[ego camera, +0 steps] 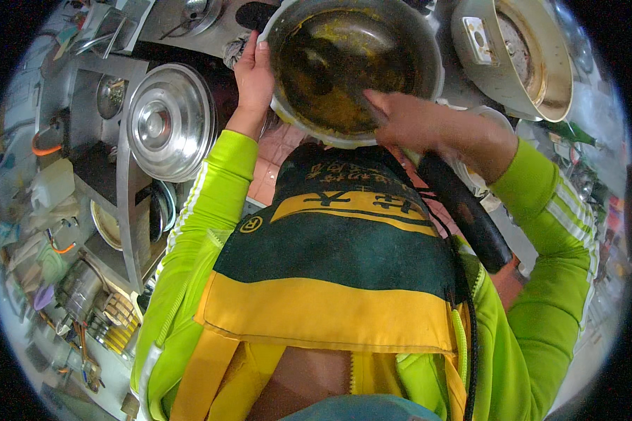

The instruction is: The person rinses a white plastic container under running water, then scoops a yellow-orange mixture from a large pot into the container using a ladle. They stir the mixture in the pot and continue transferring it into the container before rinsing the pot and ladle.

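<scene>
A deep metal pot (279, 108) is tilted so that its inside faces me; brown and yellow residue (342, 113) coats the bottom and lower wall. My left hand (255, 79) grips the left side of the rim, next to a black grip (255, 16). Over the near right rim reaches my right hand (413, 118), blurred, its fingers closed around a thin grey tool (373, 108) that points into the pot. Blur hides the tool's exact kind. A long black handle (468, 210) runs from below the pot towards my right side.
Left of me, a round metal lid (158, 123) rests by a steel shelf unit (131, 237). A large deep metal pan (553, 100) stands at the upper right. Beyond the pot's left side is a steel counter (226, 31). Pink floor tiles (266, 163) show below.
</scene>
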Demonstrator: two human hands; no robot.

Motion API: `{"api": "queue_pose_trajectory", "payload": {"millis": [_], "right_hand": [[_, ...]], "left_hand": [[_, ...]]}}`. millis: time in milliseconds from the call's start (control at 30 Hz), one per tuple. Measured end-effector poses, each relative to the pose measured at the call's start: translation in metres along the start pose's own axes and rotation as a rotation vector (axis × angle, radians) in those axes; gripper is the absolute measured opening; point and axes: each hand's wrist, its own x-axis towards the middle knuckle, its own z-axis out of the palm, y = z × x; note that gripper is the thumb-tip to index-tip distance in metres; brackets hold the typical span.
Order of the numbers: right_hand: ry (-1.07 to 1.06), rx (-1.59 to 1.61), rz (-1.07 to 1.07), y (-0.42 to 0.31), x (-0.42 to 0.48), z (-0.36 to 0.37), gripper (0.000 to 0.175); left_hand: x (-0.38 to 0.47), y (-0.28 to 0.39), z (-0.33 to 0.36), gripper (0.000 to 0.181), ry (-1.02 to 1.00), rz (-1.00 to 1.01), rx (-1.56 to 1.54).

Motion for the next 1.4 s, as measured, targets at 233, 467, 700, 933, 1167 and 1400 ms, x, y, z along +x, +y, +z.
{"api": "queue_pose_trajectory", "payload": {"millis": [233,467,700,933,1167,1400], "right_hand": [[-0.075,-0.02,0.159,-0.008,-0.051,0.007,0.084],[0.162,-0.561,-0.13,0.014,-0.07,0.028,0.074],[0.06,0.325,-0.019,0.027,-0.071,0.006,0.071],[-0.041,1.311,0.275,0.018,-0.052,-0.058,0.021],[-0.227,1.531,0.236,-0.035,0.008,-0.097,0.022],[-0.136,1.199,0.443,-0.11,0.055,-0.091,0.023]], "left_hand": [[0.0,0.0,0.002,0.049,-0.013,0.019,-0.089],[0.004,-0.002,0.0,0.05,-0.026,0.028,-0.05],[0.009,-0.013,0.002,0.049,-0.023,0.085,-0.029],[0.006,-0.014,0.006,0.049,-0.019,0.061,-0.136],[0.009,-0.02,0.008,0.048,-0.03,0.003,-0.099],[0.009,-0.027,0.004,0.047,-0.071,0.033,-0.146]]}}
